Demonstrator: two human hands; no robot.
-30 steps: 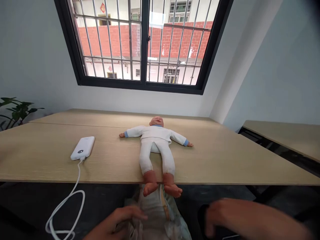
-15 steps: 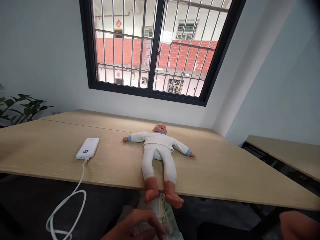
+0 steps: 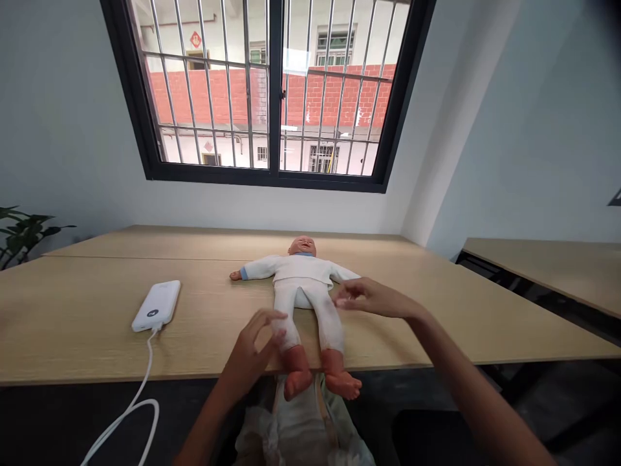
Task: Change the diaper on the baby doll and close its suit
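Observation:
A baby doll [image 3: 301, 285] in a white top and white trousers lies on its back on the wooden table [image 3: 412, 310], arms spread, bare feet hanging over the near edge. My left hand [image 3: 255, 349] reaches to the doll's lower trouser leg, fingers curled loosely and touching the cloth. My right hand [image 3: 371, 299] hovers beside the doll's other thigh and arm, fingers partly bent, holding nothing. Below the table edge, in my lap, lies a pale diaper or cloth [image 3: 301, 430].
A white power bank [image 3: 156, 305] lies on the table to the left, its white cable [image 3: 130, 408] hanging off the near edge. A barred window [image 3: 272, 90] fills the far wall. A plant [image 3: 22, 233] stands at far left, another table [image 3: 548, 265] at right.
Both hands have risen from my lap to the doll on the table: the left to its lower leg, the right to its side. The camera has shifted slightly.

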